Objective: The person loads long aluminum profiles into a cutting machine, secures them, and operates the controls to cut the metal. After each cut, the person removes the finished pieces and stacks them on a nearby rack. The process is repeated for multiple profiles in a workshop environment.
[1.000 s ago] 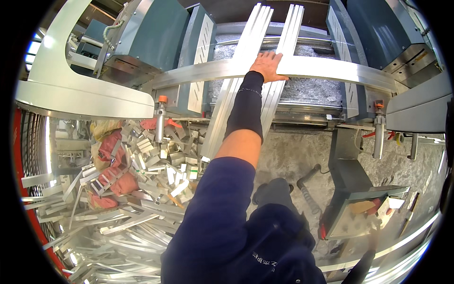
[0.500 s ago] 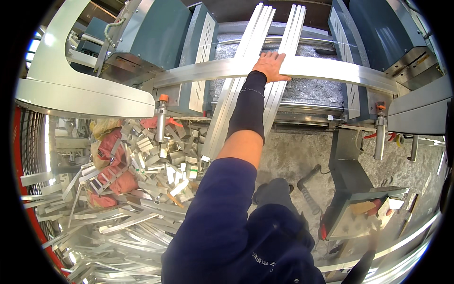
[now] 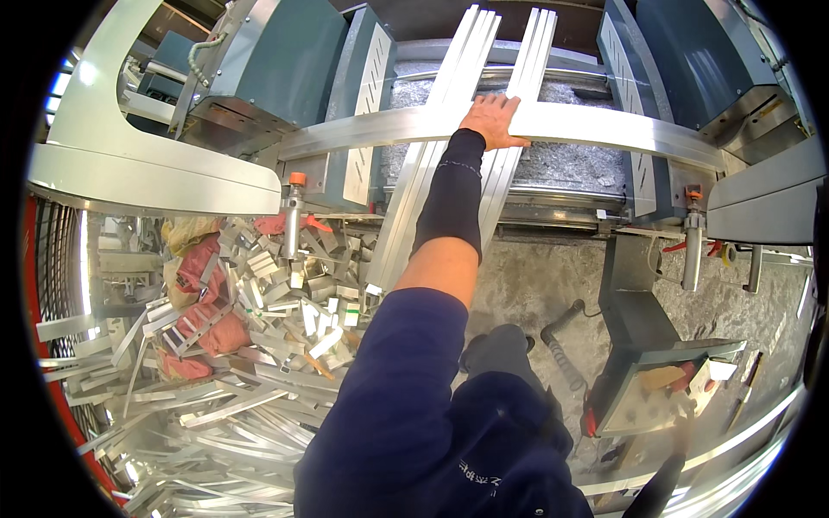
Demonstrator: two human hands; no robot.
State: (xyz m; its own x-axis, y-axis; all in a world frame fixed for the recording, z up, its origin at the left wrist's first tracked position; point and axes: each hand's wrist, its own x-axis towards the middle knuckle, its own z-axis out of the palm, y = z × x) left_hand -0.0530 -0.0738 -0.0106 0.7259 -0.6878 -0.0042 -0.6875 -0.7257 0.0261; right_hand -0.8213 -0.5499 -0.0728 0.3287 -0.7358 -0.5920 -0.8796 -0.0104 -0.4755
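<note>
My left hand (image 3: 494, 121) lies palm down on a long silver aluminium profile (image 3: 604, 123), fingers spread and thumb out to the right. This profile runs crosswise over two lengthwise groups of profiles, a left group (image 3: 416, 173) and a right group (image 3: 531, 60). At the lower right, my right hand (image 3: 681, 421) is at the tilted face of a grey-green control box (image 3: 626, 406). It looks dim and blurred there, so its fingers cannot be made out.
Grey-green machine heads stand at left (image 3: 289, 69) and right (image 3: 704, 52). Upright cylinders with orange tops, one left (image 3: 294, 220) and one right (image 3: 693, 242), stand in front. Metal offcuts (image 3: 285, 293) and red sacks (image 3: 220, 328) heap at the left. A flexible hose (image 3: 561, 354) rises near my leg.
</note>
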